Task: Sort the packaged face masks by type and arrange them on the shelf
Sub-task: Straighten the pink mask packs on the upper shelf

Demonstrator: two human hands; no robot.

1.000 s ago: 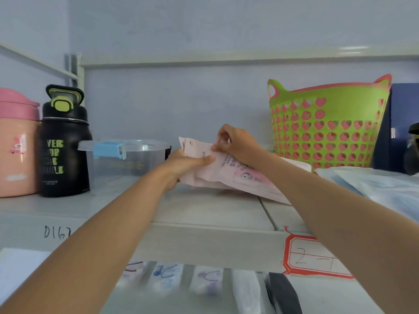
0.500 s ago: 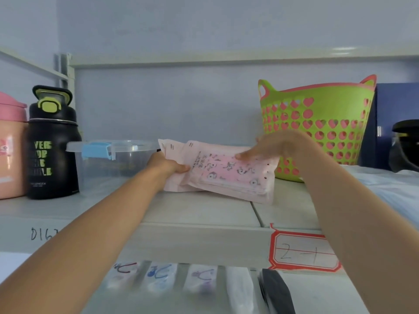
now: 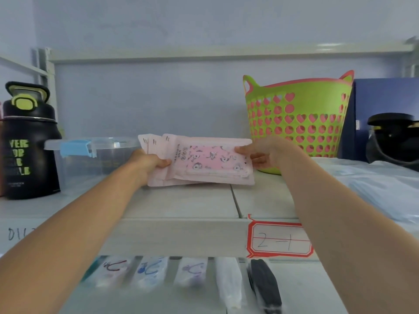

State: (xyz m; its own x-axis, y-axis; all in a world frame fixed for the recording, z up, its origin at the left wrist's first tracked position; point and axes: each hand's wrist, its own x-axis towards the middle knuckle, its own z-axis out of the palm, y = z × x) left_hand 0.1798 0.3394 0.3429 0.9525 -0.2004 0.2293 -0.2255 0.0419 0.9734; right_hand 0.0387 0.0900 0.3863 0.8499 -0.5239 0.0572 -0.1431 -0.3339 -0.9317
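Observation:
A small stack of pink cartoon-print mask packets [image 3: 204, 159] stands on its long edge on the white shelf [image 3: 188, 202], facing me. My left hand [image 3: 147, 164] grips the stack's left end, thumb on the front. My right hand [image 3: 265, 152] holds its right end between thumb and fingers. A heap of pale blue mask packets [image 3: 381, 184] lies on the shelf at the right. Below the shelf edge, a row of other packaged masks [image 3: 192, 273] runs across the lower surface, ending with a white one [image 3: 229, 279] and a black one [image 3: 264, 284].
A green basket with pink heart holes [image 3: 299, 118] stands right behind the pink stack. A clear lidded container [image 3: 90, 159] and a black bottle [image 3: 27, 143] sit at the left. A dark appliance [image 3: 394, 139] is at the far right. A red-bordered label reading 2-1 [image 3: 280, 241] marks the shelf edge.
The pink packets went from tilted and bunched between my hands to a squared stack standing on the shelf. My right hand slid from the top left corner to the right end.

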